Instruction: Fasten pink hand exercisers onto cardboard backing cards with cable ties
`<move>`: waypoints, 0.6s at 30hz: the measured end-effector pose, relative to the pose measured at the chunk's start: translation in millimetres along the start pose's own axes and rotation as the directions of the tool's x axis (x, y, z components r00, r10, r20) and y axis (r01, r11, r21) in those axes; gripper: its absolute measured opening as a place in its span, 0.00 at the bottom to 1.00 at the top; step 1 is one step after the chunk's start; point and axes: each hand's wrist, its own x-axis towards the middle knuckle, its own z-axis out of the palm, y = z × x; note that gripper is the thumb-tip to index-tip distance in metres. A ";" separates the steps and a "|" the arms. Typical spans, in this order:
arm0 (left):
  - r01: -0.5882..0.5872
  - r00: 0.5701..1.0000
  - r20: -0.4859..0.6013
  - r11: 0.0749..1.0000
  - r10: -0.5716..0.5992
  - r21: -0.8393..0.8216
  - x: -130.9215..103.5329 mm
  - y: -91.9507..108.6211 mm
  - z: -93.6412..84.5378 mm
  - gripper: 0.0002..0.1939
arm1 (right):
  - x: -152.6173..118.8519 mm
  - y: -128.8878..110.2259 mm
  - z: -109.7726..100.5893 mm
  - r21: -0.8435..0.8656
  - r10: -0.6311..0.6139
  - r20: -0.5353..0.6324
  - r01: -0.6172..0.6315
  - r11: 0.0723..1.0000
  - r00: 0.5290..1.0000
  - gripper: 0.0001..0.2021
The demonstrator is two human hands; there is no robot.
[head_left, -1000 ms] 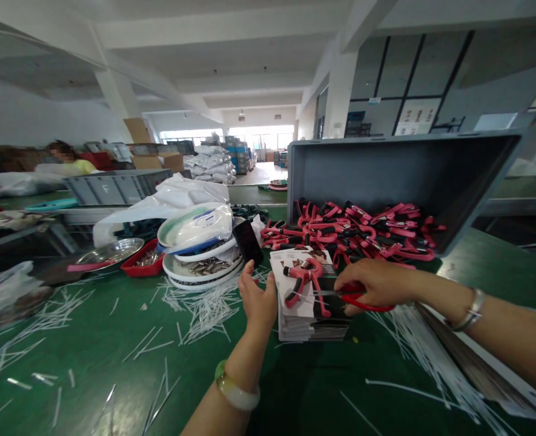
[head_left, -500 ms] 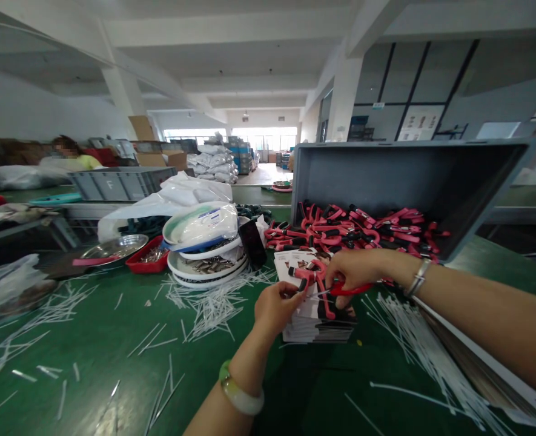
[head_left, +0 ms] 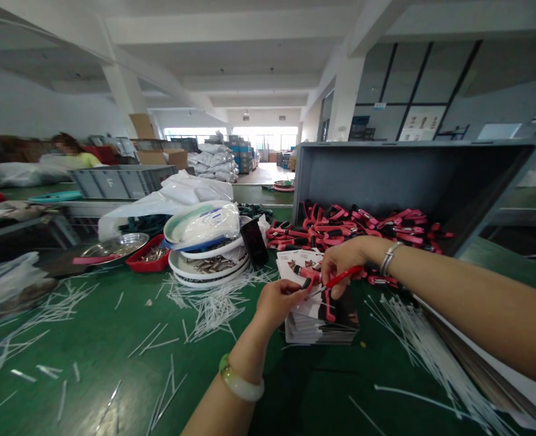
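My left hand (head_left: 277, 301) is closed, thumb and fingertips pinched at the black end of a pink-and-black hand tool (head_left: 329, 307). That tool lies on a stack of printed cards (head_left: 311, 333). My right hand (head_left: 341, 263) is closed round red-handled scissors (head_left: 347, 275), their metal tip pointing left toward my left fingertips. The right fingers cover part of the pink tool. Beside my right forearm lies a bundle of white cable ties (head_left: 413, 333).
Behind the cards, a tipped grey bin (head_left: 408, 175) spills pink-and-black tools (head_left: 363, 224). To the left stand stacked white trays (head_left: 208, 275), a phone (head_left: 254, 242), a red tray (head_left: 147, 257) and a metal bowl (head_left: 117, 245). Cut tie pieces (head_left: 213, 312) litter the green table.
My right hand has shifted slightly left and up, and the scissors have turned so the red handle slants up to the right. My left hand stays at nearly the same spot.
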 end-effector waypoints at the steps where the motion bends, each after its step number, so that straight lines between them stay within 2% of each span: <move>1: 0.002 1.000 -0.001 1.000 -0.002 -0.002 0.6 -0.6 -0.1 0.16 | 0.2 -0.3 0.0 -0.002 0.002 0.000 -0.002 1.000 1.000 0.35; 7: -0.026 0.999 0.021 0.999 0.027 -0.030 3.1 -4.9 -1.7 0.15 | 3.0 2.1 5.0 -0.071 -0.139 -0.080 0.133 0.989 0.987 0.29; 12: -0.034 0.999 0.021 0.998 0.035 -0.054 3.1 -5.5 0.1 0.15 | 4.0 8.3 20.8 0.008 -0.221 -0.095 0.222 0.975 0.971 0.24; 15: -0.040 0.999 0.011 0.997 0.041 -0.065 2.4 -5.0 0.5 0.15 | -4.3 11.7 30.2 0.076 -0.178 -0.066 0.183 0.980 0.982 0.25; 18: -0.071 0.997 -0.010 0.997 0.071 -0.004 -0.9 -5.3 -0.7 0.18 | -23.9 27.4 36.9 0.181 -0.123 -0.135 0.146 0.973 0.983 0.26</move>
